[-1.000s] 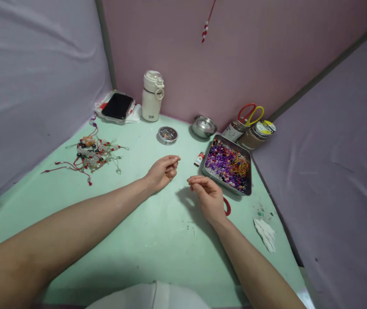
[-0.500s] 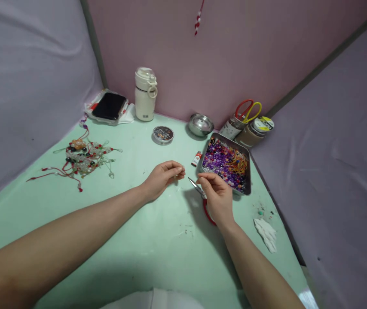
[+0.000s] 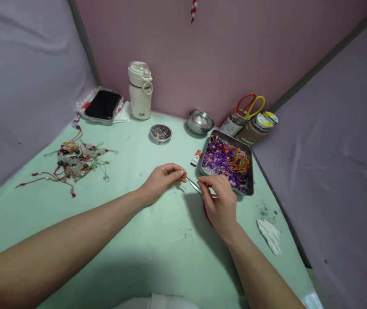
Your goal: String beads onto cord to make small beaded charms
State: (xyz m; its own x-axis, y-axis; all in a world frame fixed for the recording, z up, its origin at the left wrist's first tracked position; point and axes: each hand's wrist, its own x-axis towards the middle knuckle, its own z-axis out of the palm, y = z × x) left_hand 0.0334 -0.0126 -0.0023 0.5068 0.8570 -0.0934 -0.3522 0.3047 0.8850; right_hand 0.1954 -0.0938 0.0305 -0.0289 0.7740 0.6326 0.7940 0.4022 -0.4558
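My left hand is raised over the middle of the table, its thumb and fingertips pressed together; whatever is pinched there is too small to make out. To its right, my right hand has thumb and index finger pinched, also on something too fine to see. Red-handled scissors show below and behind the right hand, blades pointing at the left fingertips; the handle is mostly hidden, and they seem to lie on the table. Just beyond the right hand stands a metal tray of purple, red and clear beads with a clump of orange cords.
A pile of beaded strings lies at left. Along the back are a phone, a cream bottle, a round tin, a steel bowl and jars. A small red-and-white box and crumpled white tissue lie nearer.
The view has shifted slightly. Both hands keep their pinched shape close together; the right hand has turned a little, covering more of the scissors' handle.
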